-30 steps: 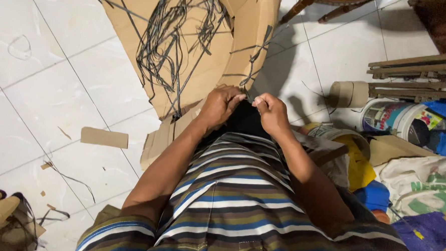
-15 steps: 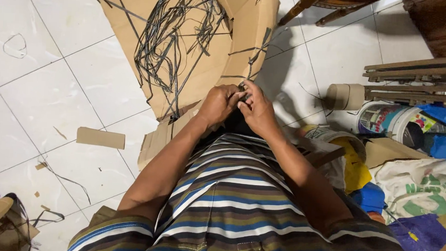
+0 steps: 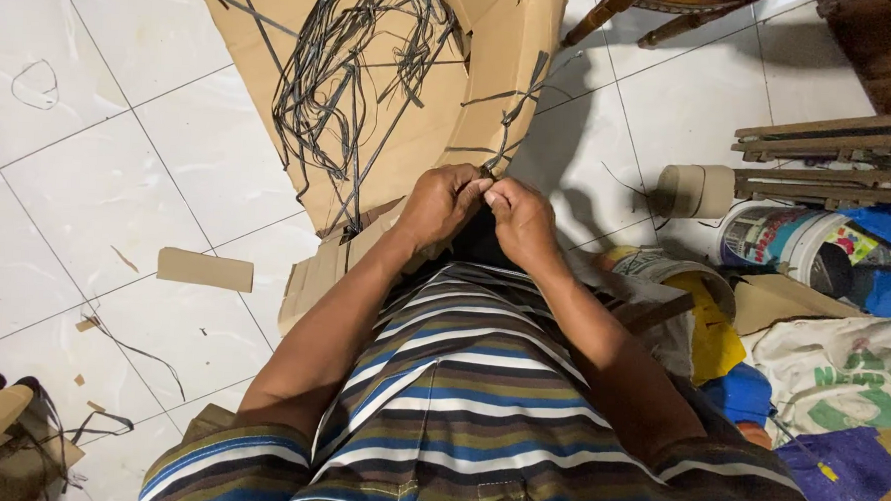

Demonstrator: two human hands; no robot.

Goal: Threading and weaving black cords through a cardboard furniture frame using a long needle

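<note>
Floor (image 3: 87, 195): white tiles.
On it: flattened cardboard (image 3: 391, 128) — dark strips (image 3: 353, 66) piled atop; cardboard scrap (image 3: 205, 269); printed sack (image 3: 841, 368).

From my fingers (image 3: 483, 187), the way toward nine o'clock is open white floor (image 3: 99, 165), with only a cardboard scrap (image 3: 204, 269) lying flat. At twelve o'clock the cardboard sheet (image 3: 410, 139) and its tangle of dark strips (image 3: 353, 66) block the way. At three o'clock, a paper roll (image 3: 693, 190), buckets (image 3: 786, 240) and stacked wood slats (image 3: 836, 147) crowd in.
</note>
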